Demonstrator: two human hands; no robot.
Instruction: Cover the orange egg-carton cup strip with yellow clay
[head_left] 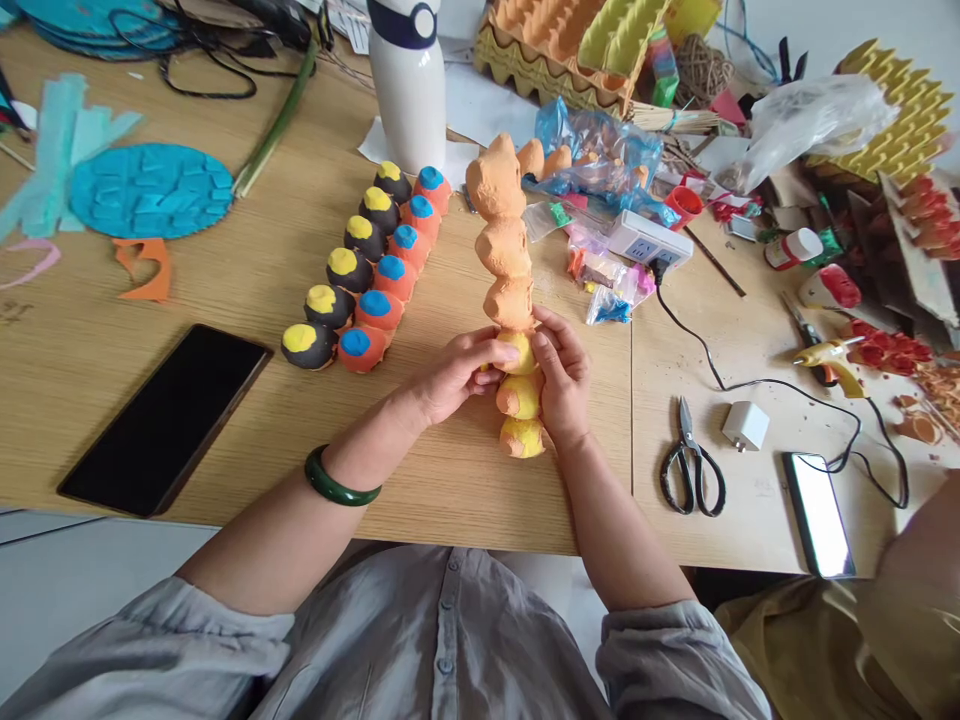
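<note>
An orange egg-carton strip stretches away from me, its nearest bumps partly covered in yellow clay. My left hand grips it from the left, thumb pressed on a yellow bump. From the right, my right hand is wrapped round the same strip, fingers behind it and thumb along its side. To the left lie two finished-looking rows: a black strip with yellow caps and a red-orange strip with blue caps. The fingertips behind the strip are partly hidden.
A dark tablet lies at left, near a blue oval craft piece. A white bottle stands behind. At right are scissors, a charger, a phone, a power strip with its cord, and clay packets.
</note>
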